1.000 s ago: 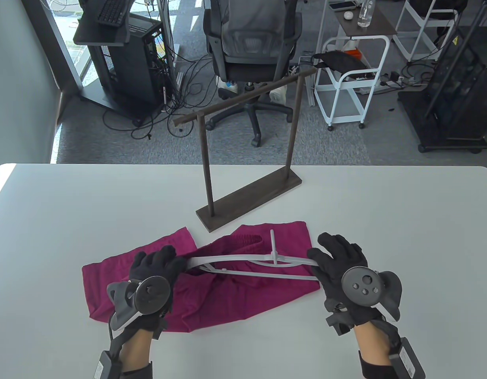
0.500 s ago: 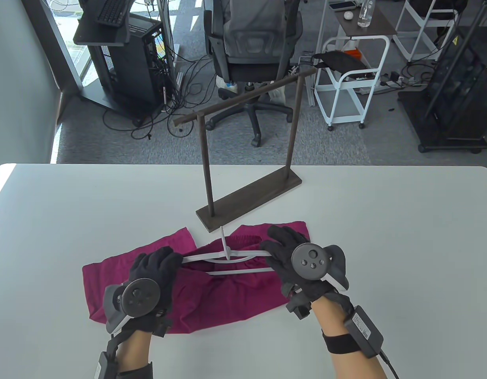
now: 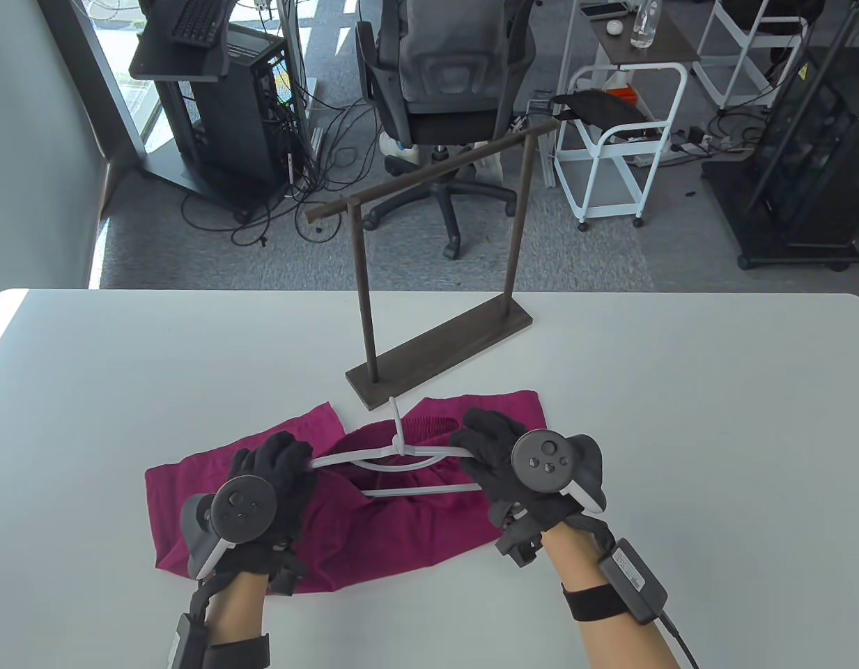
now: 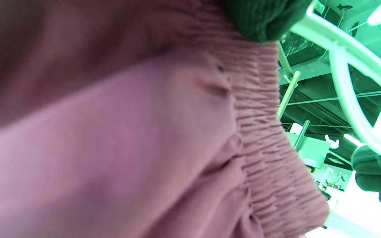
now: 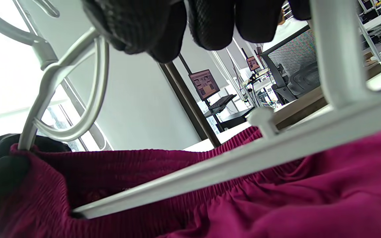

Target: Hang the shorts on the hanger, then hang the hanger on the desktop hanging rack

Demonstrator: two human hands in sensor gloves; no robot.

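Observation:
Magenta shorts [image 3: 387,529] lie flat on the white table [image 3: 680,418], waistband toward the rack. A white plastic hanger [image 3: 422,492] lies across the waistband, its hook [image 3: 398,425] pointing at the rack. My left hand [image 3: 290,453] grips the elastic waistband [image 4: 263,132] at the hanger's left end, which sits inside the opening. My right hand [image 3: 481,439] curls round the hanger's right end; in the right wrist view its fingers [image 5: 207,23] wrap the upper arm while the bottom bar [image 5: 210,178] runs over the shorts [image 5: 276,205]. The dark wooden rack [image 3: 436,164] stands behind, bare.
The rack's base [image 3: 439,348] sits just beyond the shorts, angled toward the back right. Beyond the table's far edge are an office chair [image 3: 443,77], a white cart [image 3: 610,139] and computer stands on the floor.
My right hand has moved left, carrying the hanger so its left end slid into the waistband and the hook now sits left of centre. My left hand shifted slightly down-left, still on the waistband.

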